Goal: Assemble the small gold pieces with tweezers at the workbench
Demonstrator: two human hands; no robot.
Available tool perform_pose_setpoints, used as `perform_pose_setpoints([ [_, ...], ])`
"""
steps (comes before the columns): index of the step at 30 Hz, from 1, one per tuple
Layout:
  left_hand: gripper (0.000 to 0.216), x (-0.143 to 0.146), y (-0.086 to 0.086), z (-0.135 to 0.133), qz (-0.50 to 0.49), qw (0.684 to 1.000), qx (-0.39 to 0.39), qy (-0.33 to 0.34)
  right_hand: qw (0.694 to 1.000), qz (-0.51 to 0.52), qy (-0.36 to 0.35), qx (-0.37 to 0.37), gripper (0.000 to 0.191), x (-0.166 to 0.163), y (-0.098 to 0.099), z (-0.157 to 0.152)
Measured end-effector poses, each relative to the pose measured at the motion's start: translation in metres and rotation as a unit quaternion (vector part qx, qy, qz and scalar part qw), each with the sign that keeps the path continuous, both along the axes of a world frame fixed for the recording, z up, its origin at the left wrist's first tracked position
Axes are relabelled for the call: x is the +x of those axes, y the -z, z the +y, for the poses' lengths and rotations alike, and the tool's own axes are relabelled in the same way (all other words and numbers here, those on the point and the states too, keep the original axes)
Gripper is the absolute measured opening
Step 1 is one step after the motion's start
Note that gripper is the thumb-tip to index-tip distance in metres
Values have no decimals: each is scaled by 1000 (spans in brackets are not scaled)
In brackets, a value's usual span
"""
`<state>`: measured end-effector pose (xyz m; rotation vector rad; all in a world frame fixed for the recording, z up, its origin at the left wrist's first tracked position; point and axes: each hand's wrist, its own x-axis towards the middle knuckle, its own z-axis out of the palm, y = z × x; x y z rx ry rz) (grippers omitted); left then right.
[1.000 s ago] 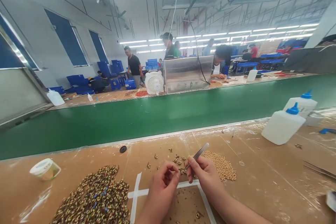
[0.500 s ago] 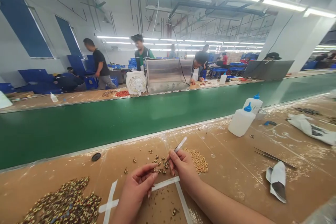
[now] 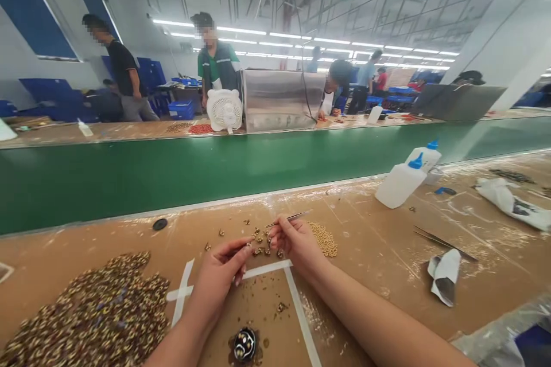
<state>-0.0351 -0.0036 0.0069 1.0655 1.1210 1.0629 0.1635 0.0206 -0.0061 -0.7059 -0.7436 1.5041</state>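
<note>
My right hand (image 3: pixel 298 242) is closed around metal tweezers (image 3: pixel 297 216), which lie nearly level across the fingers with their tips toward the left. Just left of it, my left hand (image 3: pixel 224 266) pinches at thumb and fingertips; a tiny piece seems to be there, mostly hidden. Small brown-and-cream pieces (image 3: pixel 258 235) lie scattered between and behind the hands. Beside my right hand is a pile of small tan beads (image 3: pixel 323 239). Nearer me, a small black round dish (image 3: pixel 245 345) with shiny contents sits between strips of white tape (image 3: pixel 303 316).
A large heap of brown-and-cream pieces (image 3: pixel 99 307) covers the left. Two white bottles (image 3: pixel 398 185) with blue caps stand at right, near other tweezers (image 3: pixel 445 242) and a crumpled wrapper (image 3: pixel 445 276). A green conveyor belt (image 3: pixel 172 172) crosses behind; co-workers are beyond it.
The view has tipped downward, bringing the black dish into sight. The tweezers in my right hand have turned from steeply raised to nearly level. My left hand keeps its pinch.
</note>
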Motion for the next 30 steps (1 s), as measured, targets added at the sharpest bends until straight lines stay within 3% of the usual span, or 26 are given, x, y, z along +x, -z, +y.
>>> perform_pose_setpoints([
  [8, 68, 1, 2, 0, -7, 1000, 7, -8, 999, 45, -4, -17, 44, 2, -5, -4],
  [15, 66, 1, 1, -2, 25, 1000, 2, 3, 999, 19, 26, -30, 46, -2, -7, -8],
  [30, 49, 5, -2, -4, -24, 999, -21, 37, 990, -110, 19, 83, 24, 1, -5, -16],
])
